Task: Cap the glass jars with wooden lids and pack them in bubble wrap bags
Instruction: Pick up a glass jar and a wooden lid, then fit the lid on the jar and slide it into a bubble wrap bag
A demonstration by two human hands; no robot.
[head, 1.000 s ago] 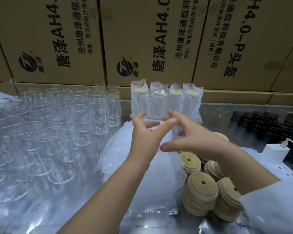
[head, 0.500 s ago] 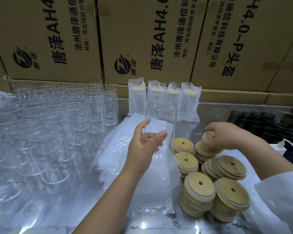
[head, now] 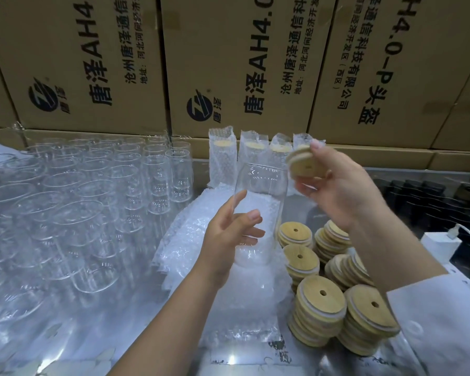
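My left hand [head: 229,237] grips a clear glass jar [head: 258,202] upright above the pile of bubble wrap bags [head: 228,289]. My right hand [head: 337,191] pinches a round wooden lid [head: 305,165] with a small hole, tilted, just right of and slightly above the jar's open mouth. Stacks of wooden lids [head: 319,310] stand on the table below my right forearm. Several wrapped, capped jars [head: 221,156] stand in a row at the back.
Rows of uncapped glass jars [head: 73,213] fill the left of the table. Large cardboard boxes [head: 228,63] form a wall behind. Dark boxes [head: 423,196] and a white charger [head: 441,246] with a cable sit at the right.
My right hand has lifted a wooden lid off a stack and brought it up beside the jar's mouth. My left hand kept its hold on the jar.
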